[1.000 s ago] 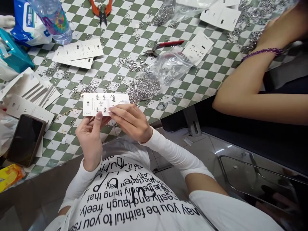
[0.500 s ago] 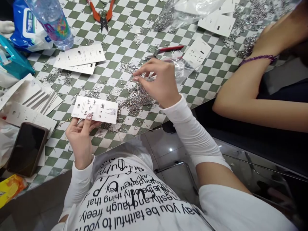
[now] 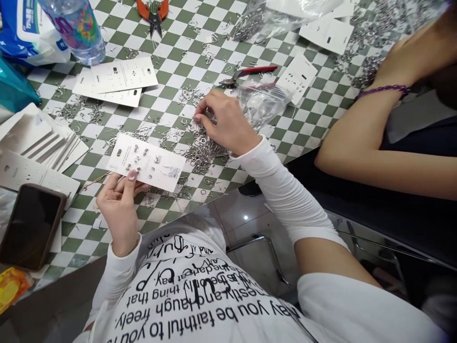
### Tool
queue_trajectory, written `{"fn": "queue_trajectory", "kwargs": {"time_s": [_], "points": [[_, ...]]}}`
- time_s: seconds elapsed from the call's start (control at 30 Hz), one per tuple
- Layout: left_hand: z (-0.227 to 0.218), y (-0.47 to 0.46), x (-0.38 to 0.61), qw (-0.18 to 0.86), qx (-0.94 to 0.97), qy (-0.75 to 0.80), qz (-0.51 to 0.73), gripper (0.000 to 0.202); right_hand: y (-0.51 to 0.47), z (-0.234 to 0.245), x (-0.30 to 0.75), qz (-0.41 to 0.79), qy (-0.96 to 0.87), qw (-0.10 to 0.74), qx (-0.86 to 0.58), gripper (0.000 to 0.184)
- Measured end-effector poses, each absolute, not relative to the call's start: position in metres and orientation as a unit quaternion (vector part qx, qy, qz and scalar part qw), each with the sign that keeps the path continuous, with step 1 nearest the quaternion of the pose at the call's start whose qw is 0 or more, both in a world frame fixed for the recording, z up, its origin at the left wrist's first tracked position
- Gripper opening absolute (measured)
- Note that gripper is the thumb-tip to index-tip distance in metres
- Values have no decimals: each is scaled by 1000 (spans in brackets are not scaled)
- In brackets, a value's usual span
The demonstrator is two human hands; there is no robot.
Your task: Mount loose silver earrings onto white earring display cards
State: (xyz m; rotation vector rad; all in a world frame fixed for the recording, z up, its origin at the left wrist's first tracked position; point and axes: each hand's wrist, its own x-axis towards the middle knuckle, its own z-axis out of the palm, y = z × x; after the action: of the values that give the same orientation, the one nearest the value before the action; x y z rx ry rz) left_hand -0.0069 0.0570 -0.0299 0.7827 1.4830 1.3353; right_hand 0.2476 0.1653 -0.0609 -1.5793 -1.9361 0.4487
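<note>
My left hand (image 3: 119, 202) grips a white earring card (image 3: 157, 175) by its lower edge, thumb on the front. Small silver earrings and stud backs are set in the card, with a printed label near its right end. My right hand (image 3: 223, 119) is above the pile of silver jewellery pieces (image 3: 203, 155), thumb and forefinger pinched together. Whatever sits between those fingertips is too small to make out. Loose silver rings and hooks (image 3: 187, 95) lie scattered around both hands on the checked tablecloth.
Red-handled pliers (image 3: 250, 71) and a clear plastic bag (image 3: 264, 102) lie beyond my right hand. Orange cutters (image 3: 154, 16), a water bottle (image 3: 80, 31), stacked cards (image 3: 53, 138) and a phone (image 3: 30, 228) are on the table. Another person's arm (image 3: 378, 114) rests at right.
My right hand has dipped slightly toward the pile, its fingers more curled. The earring card has tilted a little, its right end lower. The view has shifted slightly.
</note>
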Motion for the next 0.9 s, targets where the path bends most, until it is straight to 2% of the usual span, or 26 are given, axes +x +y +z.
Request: {"fn": "queue_trajectory", "kwargs": {"time_s": [0.13, 0.27, 0.33, 0.43, 0.53, 0.77, 0.9], "points": [[-32, 56, -7, 475, 325, 608, 547, 21, 156, -54, 245, 186, -696, 367, -589, 10], [-36, 56, -9, 484, 315, 607, 545, 23, 147, -50, 244, 229, -678, 386, -582, 10], [-38, 56, -11, 484, 317, 608, 544, 28, 146, -48, 246, 238, -676, 379, -585, 7], [-39, 56, -11, 491, 333, 611, 524, 33, 149, -47, 250, 238, -686, 356, -588, 13], [-38, 55, -10, 502, 335, 610, 514, 32, 154, -48, 254, 222, -707, 332, -584, 7], [-39, 56, -11, 519, 325, 597, 519, 32, 164, -65, 249, 185, -695, 322, -615, 15], [-43, 57, -12, 519, 329, 592, 522, 29, 165, -71, 244, 174, -718, 308, -600, 13]]}}
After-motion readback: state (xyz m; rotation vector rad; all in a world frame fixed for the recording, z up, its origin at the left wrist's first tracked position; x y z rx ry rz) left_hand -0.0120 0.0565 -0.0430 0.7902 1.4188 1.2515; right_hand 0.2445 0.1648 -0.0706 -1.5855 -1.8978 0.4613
